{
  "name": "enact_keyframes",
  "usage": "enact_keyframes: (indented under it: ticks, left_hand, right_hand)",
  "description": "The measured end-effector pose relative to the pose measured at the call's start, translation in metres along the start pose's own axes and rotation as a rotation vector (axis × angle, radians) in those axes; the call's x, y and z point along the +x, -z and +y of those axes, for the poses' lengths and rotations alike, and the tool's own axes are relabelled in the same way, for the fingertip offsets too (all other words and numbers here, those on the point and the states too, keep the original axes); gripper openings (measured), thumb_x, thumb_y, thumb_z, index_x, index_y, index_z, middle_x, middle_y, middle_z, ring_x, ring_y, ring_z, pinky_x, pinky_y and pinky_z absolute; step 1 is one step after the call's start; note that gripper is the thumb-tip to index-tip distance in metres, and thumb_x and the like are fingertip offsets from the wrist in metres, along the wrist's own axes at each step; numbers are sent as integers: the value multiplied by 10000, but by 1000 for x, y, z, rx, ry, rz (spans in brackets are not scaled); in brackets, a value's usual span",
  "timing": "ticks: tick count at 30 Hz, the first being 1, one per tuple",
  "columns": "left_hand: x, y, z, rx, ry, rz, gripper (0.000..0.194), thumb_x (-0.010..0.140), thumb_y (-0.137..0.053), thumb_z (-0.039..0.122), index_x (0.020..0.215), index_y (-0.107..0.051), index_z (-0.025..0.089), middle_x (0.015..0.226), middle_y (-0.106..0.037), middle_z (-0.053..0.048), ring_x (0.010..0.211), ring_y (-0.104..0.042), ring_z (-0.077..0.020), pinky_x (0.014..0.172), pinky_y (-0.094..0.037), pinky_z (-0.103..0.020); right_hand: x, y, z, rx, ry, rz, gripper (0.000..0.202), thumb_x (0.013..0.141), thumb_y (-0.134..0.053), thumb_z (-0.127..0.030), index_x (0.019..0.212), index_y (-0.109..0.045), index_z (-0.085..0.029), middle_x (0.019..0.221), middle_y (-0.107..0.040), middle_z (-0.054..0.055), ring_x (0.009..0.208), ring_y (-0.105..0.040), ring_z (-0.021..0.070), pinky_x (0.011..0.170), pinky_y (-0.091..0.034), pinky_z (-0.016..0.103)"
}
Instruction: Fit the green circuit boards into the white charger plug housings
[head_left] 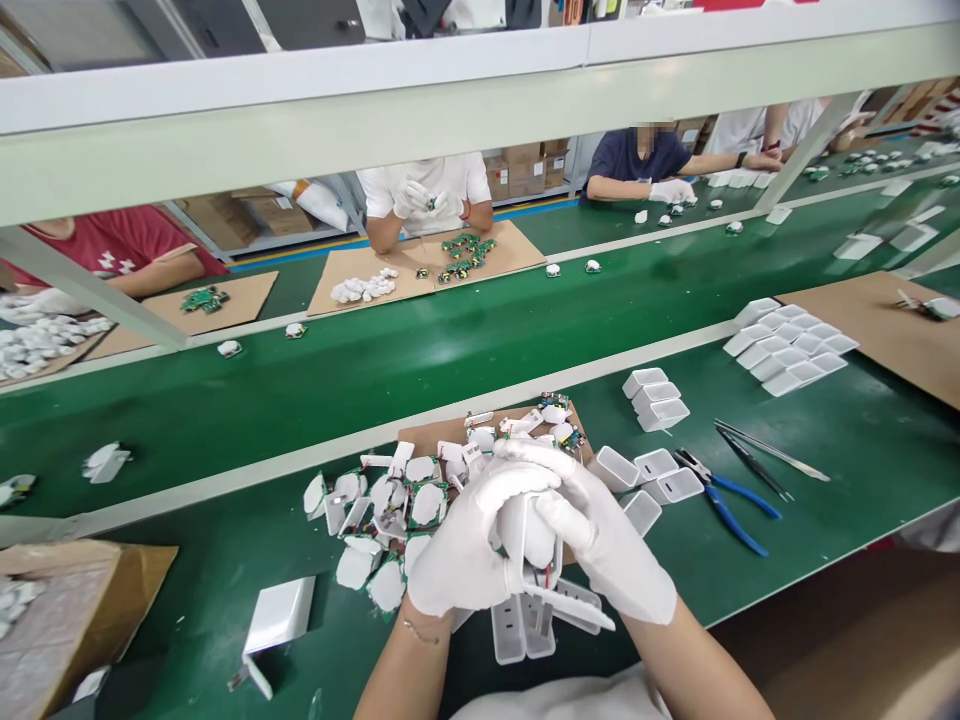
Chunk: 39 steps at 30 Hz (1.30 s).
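Green workbench [881, 435], near side: gloved left hand [469, 545] and right hand [619, 545] curl snugly around one white box [515, 532], centre; rightward, three grouped tubs [656, 400], one pair of pliers [721, 503].

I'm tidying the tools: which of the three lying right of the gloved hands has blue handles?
The pliers, closest of the three to the right hand; the dark tweezers and the slim silver tool beyond them show no blue.

White-gloved hands [469, 540], 1 thin bracelet [420, 633]
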<state>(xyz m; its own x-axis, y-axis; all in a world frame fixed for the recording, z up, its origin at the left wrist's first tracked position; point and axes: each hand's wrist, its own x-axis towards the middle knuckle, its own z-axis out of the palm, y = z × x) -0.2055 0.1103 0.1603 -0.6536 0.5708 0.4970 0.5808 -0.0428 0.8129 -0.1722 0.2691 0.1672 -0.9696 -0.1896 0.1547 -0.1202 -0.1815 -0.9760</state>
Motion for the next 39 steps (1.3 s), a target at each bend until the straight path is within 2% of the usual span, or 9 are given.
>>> enact_keyframes:
  ticks: [4,7,11,16,19,21,24,28,39]
  left_hand:
    - [-2,1,1,-12,2,17,599,726,-771,303,1266,-512,314,1229,-620,-56,1165,-582,-287,1038,-446,-464]
    - [-4,1,-1,20,-3,34,589,726,-783,308,1252,-518,305,1202,-631,-65,1148,-591,-294,1041,-449,-483]
    - [-5,1,-3,7,12,47,589,735,-774,304,1262,-511,292,1241,-614,-75,1184,-573,-301,1057,-440,-487]
    - [-4,6,4,85,38,57,632,714,-758,234,1284,-497,309,1258,-611,-65,1197,-559,-300,1054,-434,-488]
    - [-5,9,8,195,14,112,613,729,-704,174,1287,-492,308,1216,-622,-64,1151,-575,-290,1048,-427,-510]
    - [-6,11,10,268,-10,131,617,720,-689,154,1288,-495,294,1204,-617,-72,1121,-576,-285,1011,-452,-500]
    - [-7,12,12,379,-30,142,612,717,-649,123,1288,-491,278,1208,-612,-79,1122,-562,-282,987,-463,-489]
    - [-7,12,16,533,-67,138,528,740,-624,122,1241,-507,244,1178,-628,-84,1137,-552,-271,986,-472,-464]
    - [-4,13,16,638,-113,144,420,798,-561,82,1188,-511,229,1140,-649,-85,1107,-585,-256,931,-515,-460]
  right_hand:
    - [-5,5,1,138,-63,-58,521,947,-516,-540,1412,-489,-305,1505,-470,30,1422,-389,275,1195,-314,468]
    - [-10,-1,-3,48,-112,-36,595,915,-604,-493,1453,-429,-308,1532,-430,35,1425,-380,280,1190,-328,457]
    - [-13,-9,-7,-97,-55,58,539,962,-541,-455,1466,-416,-310,1492,-484,38,1402,-416,258,1195,-318,440]
    - [-13,3,-6,18,-26,27,598,949,-500,-547,1480,-376,-302,1550,-400,50,1391,-426,294,1126,-407,469]
    - [-14,11,-18,-135,-56,50,331,926,-571,-325,1252,-603,-272,1316,-632,74,1130,-635,268,960,-526,417]
    - [-13,14,-30,-327,-58,16,202,873,-563,-166,1015,-682,-246,1085,-722,48,970,-674,229,875,-532,363]
    - [-8,16,-44,-534,-58,-107,167,809,-562,-95,819,-665,-226,878,-713,2,828,-643,184,773,-501,308]
    - [2,13,-52,-707,-131,-247,199,766,-536,-64,743,-672,-207,739,-651,-19,672,-551,143,633,-441,272]
    - [8,5,-52,-807,-130,-147,179,677,-510,-36,596,-604,-165,626,-594,-16,583,-482,119,559,-366,257]
